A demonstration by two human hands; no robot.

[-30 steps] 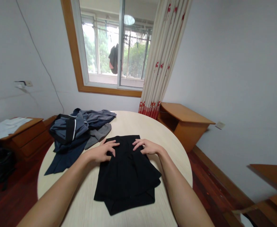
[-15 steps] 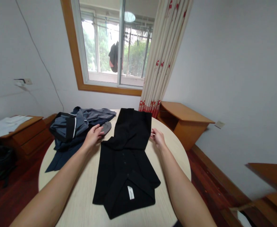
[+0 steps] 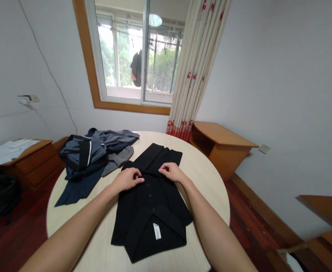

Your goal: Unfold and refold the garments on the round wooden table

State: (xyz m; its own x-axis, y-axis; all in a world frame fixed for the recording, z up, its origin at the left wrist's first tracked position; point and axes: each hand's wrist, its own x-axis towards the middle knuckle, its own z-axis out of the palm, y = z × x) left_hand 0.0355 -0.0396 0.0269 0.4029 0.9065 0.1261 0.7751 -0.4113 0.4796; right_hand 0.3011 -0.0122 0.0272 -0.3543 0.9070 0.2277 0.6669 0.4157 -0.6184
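Observation:
A black collared shirt with a buttoned front lies on the round table, its collar and white label towards me. Its far part is bunched and creased, with a fold across the middle. My left hand rests on the shirt's left side, fingers curled and thumb close to them, gripping the cloth. On the right side of that fold, my right hand pinches the fabric between thumb and fingers. The fingertips of both hands are partly hidden.
A heap of grey and navy clothes lies on the left of the pale round table, a grey piece of cloth at its near edge. A wooden cabinet stands beyond the table at right, and a drawer unit at left.
Both hands have moved inward from beside the shirt onto its middle and taken hold of the cloth. The shirt's far end has come nearer and is more wrinkled.

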